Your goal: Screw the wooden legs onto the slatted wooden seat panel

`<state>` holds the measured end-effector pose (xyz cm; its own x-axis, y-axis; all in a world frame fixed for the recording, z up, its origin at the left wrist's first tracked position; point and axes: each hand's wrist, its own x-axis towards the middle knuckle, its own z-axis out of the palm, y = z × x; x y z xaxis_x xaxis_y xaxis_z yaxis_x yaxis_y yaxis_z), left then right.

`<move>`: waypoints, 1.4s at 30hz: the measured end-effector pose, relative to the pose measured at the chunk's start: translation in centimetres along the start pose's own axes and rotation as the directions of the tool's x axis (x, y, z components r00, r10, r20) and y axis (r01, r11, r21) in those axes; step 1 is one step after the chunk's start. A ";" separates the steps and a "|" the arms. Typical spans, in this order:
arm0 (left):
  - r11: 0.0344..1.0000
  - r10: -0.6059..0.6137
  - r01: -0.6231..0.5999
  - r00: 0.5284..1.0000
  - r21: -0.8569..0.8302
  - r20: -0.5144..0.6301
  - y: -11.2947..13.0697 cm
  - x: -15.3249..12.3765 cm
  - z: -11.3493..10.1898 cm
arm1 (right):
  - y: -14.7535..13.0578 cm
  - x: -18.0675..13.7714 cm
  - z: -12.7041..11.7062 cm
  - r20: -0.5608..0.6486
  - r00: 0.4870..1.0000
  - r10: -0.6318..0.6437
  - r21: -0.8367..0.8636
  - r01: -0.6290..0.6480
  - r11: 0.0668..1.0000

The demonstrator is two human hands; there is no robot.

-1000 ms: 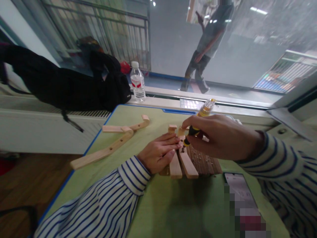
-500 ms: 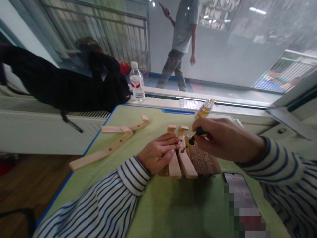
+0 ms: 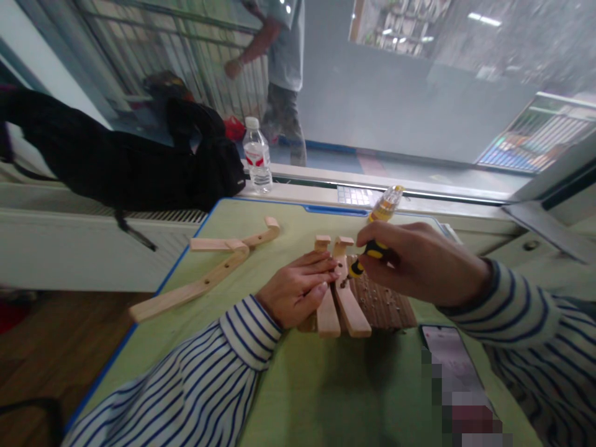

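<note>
My left hand point(image 3: 298, 287) lies flat with fingers stretched over two pale wooden hook-shaped pieces, pressing the left piece point(image 3: 328, 316) and reaching the edge of the right piece point(image 3: 354, 313). Both rest on a brown ridged board point(image 3: 388, 304) dotted with many small screws or nails. My right hand point(image 3: 410, 257) is closed around a black and yellow screwdriver point(image 3: 357, 268). The tool slants down to the left, its tip at the lower hole of the right piece, where a small dark screw seems to sit. Another hole shows above it.
Two more wooden hook pieces point(image 3: 218, 273) lie crossed on the green table point(image 3: 279, 385). A clear and yellow object point(image 3: 386, 202) is behind my right hand. A phone point(image 3: 449, 347) lies at right. A water bottle point(image 3: 257, 155) and black bag point(image 3: 153, 164) sit on the sill.
My right hand has shifted slightly left with the screwdriver, whose tip stays at the same hole. My left hand has not moved. The person beyond the glass has moved left.
</note>
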<state>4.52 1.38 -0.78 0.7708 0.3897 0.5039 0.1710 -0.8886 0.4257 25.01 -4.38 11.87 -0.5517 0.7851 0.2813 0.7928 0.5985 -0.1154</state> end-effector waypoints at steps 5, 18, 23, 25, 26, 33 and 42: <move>1.000 0.003 -0.003 1.000 -0.003 -0.021 -0.2 -0.1 0.2 | -0.4 0.2 0.1 0.000 0.999 0.041 -0.024 -0.041 0.999; 1.000 -0.018 0.018 1.000 -0.012 0.001 -0.3 -0.1 0.0 | -0.5 0.6 0.1 0.014 0.999 -0.044 0.034 0.044 0.998; 1.000 -0.001 0.001 1.000 -0.011 -0.017 -0.1 0.0 -0.2 | -0.6 0.5 0.4 -0.004 0.999 -0.039 0.030 0.039 0.999; 1.000 -0.005 0.005 1.000 -0.005 -0.014 0.0 0.1 -0.2 | -0.5 0.4 0.5 -0.021 0.999 -0.034 0.018 0.034 0.999; 1.000 -0.005 0.005 1.000 -0.003 -0.012 0.0 0.1 -0.3 | -0.5 0.3 0.6 -0.035 0.999 -0.032 0.011 0.033 0.999; 1.000 -0.011 0.012 1.000 -0.014 0.008 -0.1 0.2 -0.4 | -0.2 0.0 0.7 -0.096 0.995 -0.031 0.006 0.031 0.999; 1.000 -0.014 0.014 1.000 0.004 0.001 -0.2 0.3 -0.4 | -0.1 -0.2 0.8 -0.112 0.993 -0.026 0.036 0.030 0.999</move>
<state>4.47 1.73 -0.39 0.7687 0.4023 0.4973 0.1847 -0.8840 0.4295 24.82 -4.51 11.06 -0.5394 0.7466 0.3893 0.7661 0.6270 -0.1410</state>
